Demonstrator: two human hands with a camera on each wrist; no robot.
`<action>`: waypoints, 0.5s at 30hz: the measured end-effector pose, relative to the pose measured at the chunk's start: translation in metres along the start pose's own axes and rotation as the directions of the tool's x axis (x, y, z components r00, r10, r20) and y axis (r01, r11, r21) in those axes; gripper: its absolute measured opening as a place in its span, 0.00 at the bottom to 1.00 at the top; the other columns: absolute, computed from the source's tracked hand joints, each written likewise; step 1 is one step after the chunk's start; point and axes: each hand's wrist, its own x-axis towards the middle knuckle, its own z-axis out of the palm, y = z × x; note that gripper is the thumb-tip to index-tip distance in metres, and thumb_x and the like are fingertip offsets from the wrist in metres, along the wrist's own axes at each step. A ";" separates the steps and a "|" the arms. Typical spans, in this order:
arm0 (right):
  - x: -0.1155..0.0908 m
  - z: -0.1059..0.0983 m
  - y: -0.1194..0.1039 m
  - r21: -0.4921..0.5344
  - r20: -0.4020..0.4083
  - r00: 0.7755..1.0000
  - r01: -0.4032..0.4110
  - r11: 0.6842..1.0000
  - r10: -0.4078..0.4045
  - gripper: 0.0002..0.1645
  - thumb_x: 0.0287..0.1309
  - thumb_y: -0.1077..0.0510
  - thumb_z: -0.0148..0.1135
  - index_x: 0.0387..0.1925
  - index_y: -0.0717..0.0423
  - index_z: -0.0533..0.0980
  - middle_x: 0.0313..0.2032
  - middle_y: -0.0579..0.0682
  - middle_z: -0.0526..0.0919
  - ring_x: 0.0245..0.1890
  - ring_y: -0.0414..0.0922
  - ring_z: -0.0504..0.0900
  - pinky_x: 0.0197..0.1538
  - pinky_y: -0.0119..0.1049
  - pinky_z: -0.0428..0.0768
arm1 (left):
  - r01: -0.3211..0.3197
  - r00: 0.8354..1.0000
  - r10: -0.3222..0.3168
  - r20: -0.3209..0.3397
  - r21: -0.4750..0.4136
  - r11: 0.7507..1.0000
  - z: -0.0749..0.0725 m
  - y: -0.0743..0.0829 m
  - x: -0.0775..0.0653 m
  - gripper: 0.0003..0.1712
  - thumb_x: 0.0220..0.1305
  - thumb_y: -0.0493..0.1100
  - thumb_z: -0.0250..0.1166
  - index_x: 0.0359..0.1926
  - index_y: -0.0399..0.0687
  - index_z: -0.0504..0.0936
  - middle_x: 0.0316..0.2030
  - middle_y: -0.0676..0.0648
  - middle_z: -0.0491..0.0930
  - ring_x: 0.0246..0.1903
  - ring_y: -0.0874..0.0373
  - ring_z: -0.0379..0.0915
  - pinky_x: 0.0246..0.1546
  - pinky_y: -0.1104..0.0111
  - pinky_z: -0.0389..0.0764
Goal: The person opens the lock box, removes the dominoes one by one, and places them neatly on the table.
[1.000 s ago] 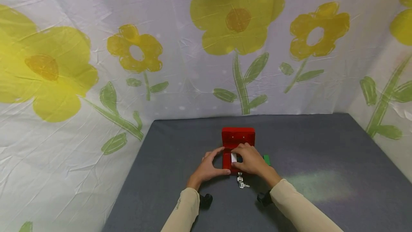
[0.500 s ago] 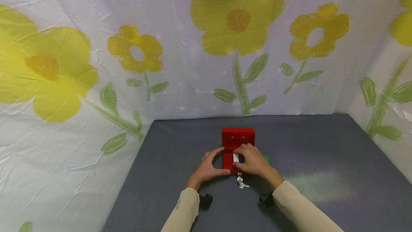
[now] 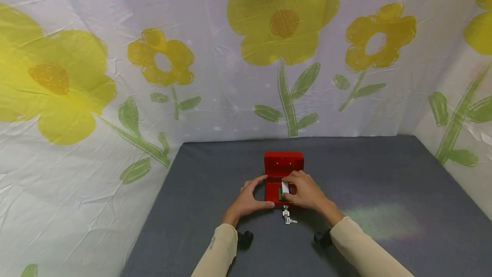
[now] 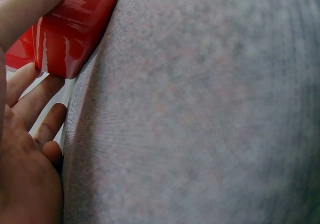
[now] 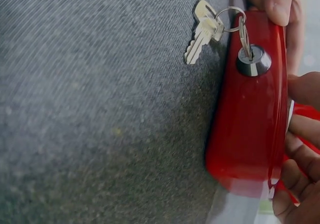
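Note:
A small red cash box [image 3: 283,156] stands on the table with its lid raised toward the back. My left hand [image 3: 247,198] steadies its left side, thumb at the front edge and fingertips at the far left. Inside the box, my right hand [image 3: 304,191] pinches a narrow white piece [image 3: 285,187] between thumb and fingers; the rest of that item is hidden by the hand. Just left of it shows a green edge [image 3: 280,193] within the box. In the right wrist view, a key sits in the front lock [image 5: 254,60], with a loose key [image 5: 199,39] hanging from its ring.
A dark grey cloth covers the table [image 3: 215,166]. Another bit of green [image 3: 319,187] peeks out to the right of the box, mostly behind the right hand. A flower-printed curtain [image 3: 230,97] rises along the back and sides.
My right hand has shifted slightly to the right with the white piece. A green edge now shows on its left inside the box. My left hand has stayed on the box.

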 end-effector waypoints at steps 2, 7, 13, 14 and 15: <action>-0.001 -0.001 0.000 0.008 -0.001 1.000 -0.004 1.000 0.004 0.26 0.53 0.52 0.74 0.53 0.58 0.83 0.42 0.48 0.83 0.41 0.44 0.73 0.49 0.46 0.73 | -0.002 1.000 0.002 -0.002 0.006 1.000 0.000 0.000 0.000 0.53 0.48 0.66 0.79 0.74 0.76 0.64 0.71 0.49 0.65 0.69 0.45 0.58 0.66 0.37 0.67; -0.003 -0.002 0.001 0.041 -0.002 1.000 -0.025 0.999 0.025 0.27 0.52 0.52 0.74 0.54 0.58 0.83 0.44 0.49 0.83 0.43 0.44 0.73 0.52 0.48 0.73 | 0.006 1.000 -0.006 -0.005 0.011 1.000 0.000 0.000 0.000 0.53 0.48 0.66 0.79 0.74 0.75 0.64 0.71 0.49 0.66 0.69 0.46 0.59 0.67 0.38 0.67; -0.005 -0.004 0.004 0.059 -0.015 0.999 -0.039 0.998 0.040 0.28 0.53 0.52 0.75 0.55 0.57 0.83 0.45 0.48 0.83 0.45 0.44 0.73 0.54 0.48 0.73 | 0.021 1.000 -0.021 -0.013 -0.002 1.000 0.001 0.001 0.000 0.53 0.47 0.66 0.79 0.74 0.76 0.65 0.71 0.48 0.66 0.69 0.45 0.58 0.67 0.37 0.66; -0.005 -0.004 0.005 0.060 -0.018 0.999 -0.041 0.997 0.043 0.28 0.53 0.52 0.75 0.56 0.56 0.83 0.45 0.48 0.83 0.45 0.44 0.73 0.54 0.49 0.73 | 0.023 1.000 -0.023 -0.014 -0.005 1.000 0.001 0.001 0.000 0.53 0.47 0.66 0.79 0.74 0.76 0.65 0.71 0.48 0.66 0.69 0.45 0.58 0.67 0.37 0.67; -0.006 -0.005 0.006 0.067 -0.021 0.999 -0.042 0.997 0.044 0.28 0.53 0.53 0.75 0.56 0.56 0.83 0.46 0.49 0.82 0.45 0.45 0.73 0.54 0.49 0.73 | 0.026 1.000 -0.026 -0.015 -0.006 1.000 0.000 0.001 0.000 0.53 0.46 0.66 0.79 0.74 0.77 0.65 0.71 0.48 0.66 0.69 0.45 0.58 0.67 0.36 0.66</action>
